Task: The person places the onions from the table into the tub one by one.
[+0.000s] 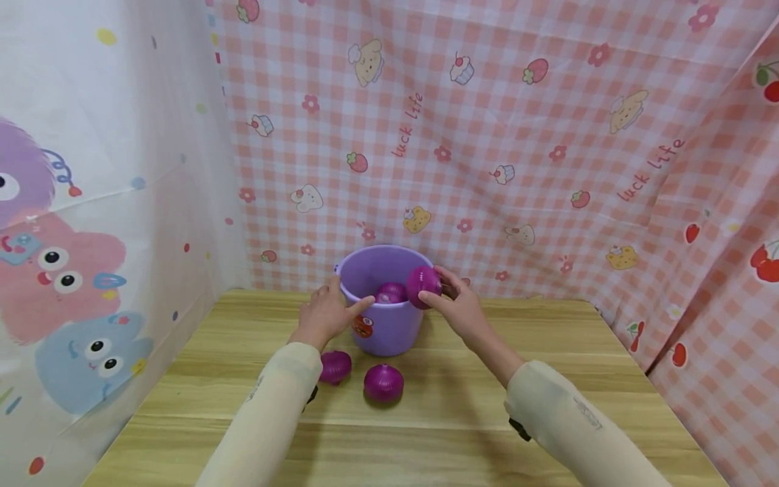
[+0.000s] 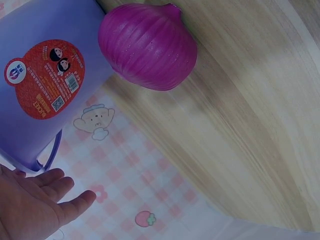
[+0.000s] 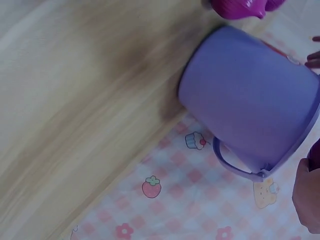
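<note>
A purple bucket (image 1: pixel 387 331) stands upright on the table. My right hand (image 1: pixel 460 308) holds a red onion (image 1: pixel 422 284) at the right side of its rim, thumb in front and fingers behind. More red onion (image 1: pixel 391 293) shows inside the bucket. At the left rim is my left hand (image 1: pixel 324 312), its thumb reaching along the front edge; the left wrist view shows its fingers (image 2: pixel 60 187) loosely extended beside the rim. Two red onions lie before the bucket: one onion (image 1: pixel 384 383) in front, another onion (image 1: pixel 336 366) partly hidden by the left sleeve.
The wooden table (image 1: pixel 487 419) ends at a pink checked cloth (image 1: pixel 426 135) hanging close behind the bucket. A white printed cloth (image 1: pixel 152 203) hangs on the left. The bucket's handle (image 3: pixel 232 167) hangs down outside its wall.
</note>
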Available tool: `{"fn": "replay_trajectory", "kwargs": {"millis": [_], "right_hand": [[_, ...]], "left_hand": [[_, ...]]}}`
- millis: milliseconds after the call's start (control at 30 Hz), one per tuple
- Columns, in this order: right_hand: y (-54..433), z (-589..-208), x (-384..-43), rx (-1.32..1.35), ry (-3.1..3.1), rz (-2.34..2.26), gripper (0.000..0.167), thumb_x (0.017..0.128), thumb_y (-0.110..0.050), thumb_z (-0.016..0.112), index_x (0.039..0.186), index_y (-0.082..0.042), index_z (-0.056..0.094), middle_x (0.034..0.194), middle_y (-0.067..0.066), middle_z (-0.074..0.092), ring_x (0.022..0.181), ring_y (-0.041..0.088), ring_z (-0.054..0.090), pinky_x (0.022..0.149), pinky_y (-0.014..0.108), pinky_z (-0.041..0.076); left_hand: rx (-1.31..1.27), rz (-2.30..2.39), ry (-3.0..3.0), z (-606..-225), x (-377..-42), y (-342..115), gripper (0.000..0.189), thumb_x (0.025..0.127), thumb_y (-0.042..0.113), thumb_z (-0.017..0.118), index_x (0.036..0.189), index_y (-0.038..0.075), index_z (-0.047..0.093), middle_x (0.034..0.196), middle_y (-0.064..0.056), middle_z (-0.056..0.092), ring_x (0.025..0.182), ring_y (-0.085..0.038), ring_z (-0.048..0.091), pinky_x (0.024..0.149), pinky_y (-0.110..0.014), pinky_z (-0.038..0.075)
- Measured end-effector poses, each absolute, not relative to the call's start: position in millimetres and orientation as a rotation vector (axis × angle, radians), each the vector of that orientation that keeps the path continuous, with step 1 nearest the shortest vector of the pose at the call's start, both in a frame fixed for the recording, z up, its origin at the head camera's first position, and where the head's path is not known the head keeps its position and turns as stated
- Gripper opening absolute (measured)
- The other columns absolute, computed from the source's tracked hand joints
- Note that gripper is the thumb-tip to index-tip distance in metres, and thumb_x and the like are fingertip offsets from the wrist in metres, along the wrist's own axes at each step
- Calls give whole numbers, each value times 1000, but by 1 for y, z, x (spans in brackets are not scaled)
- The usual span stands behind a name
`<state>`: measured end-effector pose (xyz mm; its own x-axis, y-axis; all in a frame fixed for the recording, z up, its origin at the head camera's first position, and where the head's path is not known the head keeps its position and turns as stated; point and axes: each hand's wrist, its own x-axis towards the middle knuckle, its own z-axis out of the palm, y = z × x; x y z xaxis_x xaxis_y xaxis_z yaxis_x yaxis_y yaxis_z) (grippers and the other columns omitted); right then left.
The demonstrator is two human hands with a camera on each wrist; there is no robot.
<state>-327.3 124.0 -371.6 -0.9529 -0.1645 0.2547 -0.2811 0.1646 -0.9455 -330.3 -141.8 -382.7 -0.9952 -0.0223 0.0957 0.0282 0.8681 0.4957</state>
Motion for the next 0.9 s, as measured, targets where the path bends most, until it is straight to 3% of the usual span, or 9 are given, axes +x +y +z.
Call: {"fn": "replay_trajectory", "kwargs": {"millis": [433, 900], "right_hand": [[100, -355, -361, 214, -2313, 1876, 74, 85, -41, 78, 147, -15, 48, 141, 10, 55, 129, 24, 52, 103, 40, 47], [89, -368, -373, 355, -2394, 1744, 73, 93, -28, 72, 153, -8, 37, 150, 23, 43, 136, 36, 44, 111, 42, 38]], "left_hand": [[5, -774, -2944, -383, -331, -142, 112, 81, 85, 46, 157, 7, 17, 149, -26, 39, 135, -43, 38, 105, -68, 31], [13, -789, -2941, -384, -333, -142, 109, 83, 81, 49, 157, 8, 17, 149, -25, 39, 136, -43, 37, 106, -67, 32]]}}
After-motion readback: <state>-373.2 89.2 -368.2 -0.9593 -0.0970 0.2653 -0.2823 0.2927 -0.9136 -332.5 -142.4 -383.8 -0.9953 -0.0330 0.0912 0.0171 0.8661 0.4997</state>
